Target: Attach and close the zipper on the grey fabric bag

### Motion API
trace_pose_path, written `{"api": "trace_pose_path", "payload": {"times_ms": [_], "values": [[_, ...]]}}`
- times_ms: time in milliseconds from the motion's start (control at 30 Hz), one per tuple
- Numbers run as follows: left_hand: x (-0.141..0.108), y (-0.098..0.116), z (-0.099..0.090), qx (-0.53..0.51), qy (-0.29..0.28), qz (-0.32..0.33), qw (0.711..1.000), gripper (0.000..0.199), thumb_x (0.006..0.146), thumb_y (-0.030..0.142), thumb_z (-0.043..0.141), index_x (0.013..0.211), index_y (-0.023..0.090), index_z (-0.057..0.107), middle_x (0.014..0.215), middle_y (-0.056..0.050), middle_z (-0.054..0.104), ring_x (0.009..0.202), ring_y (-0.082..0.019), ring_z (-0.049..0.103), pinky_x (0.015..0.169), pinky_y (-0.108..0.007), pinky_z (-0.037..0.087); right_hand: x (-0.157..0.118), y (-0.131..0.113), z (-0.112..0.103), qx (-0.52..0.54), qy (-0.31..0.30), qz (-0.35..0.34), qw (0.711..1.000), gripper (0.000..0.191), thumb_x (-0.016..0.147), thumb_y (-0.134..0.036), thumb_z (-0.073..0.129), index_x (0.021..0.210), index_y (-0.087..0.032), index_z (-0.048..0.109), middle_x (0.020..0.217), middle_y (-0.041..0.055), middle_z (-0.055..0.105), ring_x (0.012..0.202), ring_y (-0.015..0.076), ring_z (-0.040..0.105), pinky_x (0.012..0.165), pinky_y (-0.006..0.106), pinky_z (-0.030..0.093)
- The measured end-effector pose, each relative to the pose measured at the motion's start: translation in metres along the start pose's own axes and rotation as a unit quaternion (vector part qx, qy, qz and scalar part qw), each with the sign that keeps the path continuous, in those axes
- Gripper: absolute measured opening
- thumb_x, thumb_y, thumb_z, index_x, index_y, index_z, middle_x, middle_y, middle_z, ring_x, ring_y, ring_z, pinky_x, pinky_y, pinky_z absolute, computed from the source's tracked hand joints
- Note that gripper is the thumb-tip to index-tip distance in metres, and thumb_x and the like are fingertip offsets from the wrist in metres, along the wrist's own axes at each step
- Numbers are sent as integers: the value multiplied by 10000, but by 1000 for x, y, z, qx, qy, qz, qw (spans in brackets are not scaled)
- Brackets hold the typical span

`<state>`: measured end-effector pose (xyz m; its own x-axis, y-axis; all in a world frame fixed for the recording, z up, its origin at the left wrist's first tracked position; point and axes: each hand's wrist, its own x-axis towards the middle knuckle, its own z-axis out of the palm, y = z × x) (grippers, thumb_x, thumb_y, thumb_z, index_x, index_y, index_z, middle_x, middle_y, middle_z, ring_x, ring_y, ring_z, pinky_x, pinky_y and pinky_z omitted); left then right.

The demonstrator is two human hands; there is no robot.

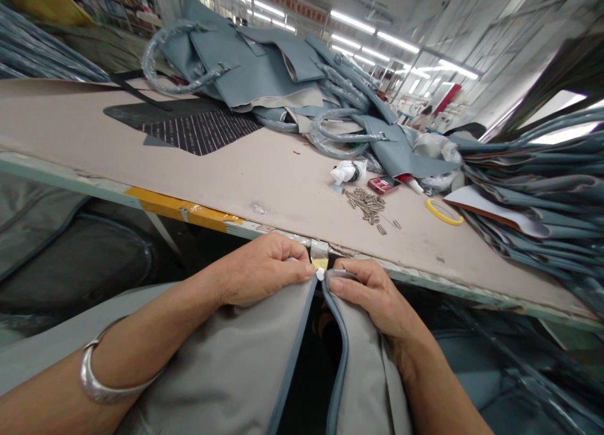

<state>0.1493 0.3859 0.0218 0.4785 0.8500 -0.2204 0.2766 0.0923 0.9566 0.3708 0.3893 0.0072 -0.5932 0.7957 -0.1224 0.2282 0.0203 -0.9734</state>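
My left hand [268, 268] is closed, thumb on top, pinching the upper corner of a grey fabric panel [236, 353] with a blue-grey bound edge. Across a dark gap, my right hand [372, 290] pinches the top of a second grey fabric panel [361, 366], edged the same way; I cannot tell whether both belong to one piece. Between my fingertips, at the table's front edge, sits a small white knob-like piece [320, 274]. Silvery and yellow tape [319, 252] is stuck to the edge just behind it.
The worktable [212, 177] bears a pile of small metal pieces [365, 205], a red box [383, 184], a yellow tape ring [443, 211] and blue-grey bag parts [255, 63] with plastic-wrapped handles. Stacked blue-grey pieces [514, 189] rise at the right. Dark wrapped items [70, 265] lie below left.
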Motion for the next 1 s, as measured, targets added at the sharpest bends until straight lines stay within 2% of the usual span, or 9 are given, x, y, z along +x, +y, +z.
{"api": "trace_pose_path", "payload": {"times_ms": [500,700,867,1000], "values": [[1,-1,3,13,19,27,999,265,790,389,558,697,142,562,600,33,445,539,-74,360,477,-165,259,1,3,4,20,30,1,999,387,847,-468,654,710,-138,506,624,-15,421,531,66,348,469,194,242],[-2,1,7,77,68,41,994,314,822,425,523,690,144,571,597,37,425,569,-85,352,502,-189,255,3,4,4,29,23,-19,999,359,867,-446,645,732,-133,532,645,-14,427,558,66,353,490,188,254],[-1,2,8,86,76,52,992,305,815,404,528,658,144,555,590,42,410,573,-86,354,517,-201,256,4,6,5,29,49,-14,998,396,859,-464,650,701,-138,490,623,-28,365,536,59,296,475,190,223],[-3,0,11,102,104,59,988,310,848,402,511,684,147,574,611,41,431,605,-93,375,553,-202,282,4,6,6,13,45,-29,998,394,873,-462,634,700,-137,494,629,-26,365,540,61,289,478,194,222]]}}
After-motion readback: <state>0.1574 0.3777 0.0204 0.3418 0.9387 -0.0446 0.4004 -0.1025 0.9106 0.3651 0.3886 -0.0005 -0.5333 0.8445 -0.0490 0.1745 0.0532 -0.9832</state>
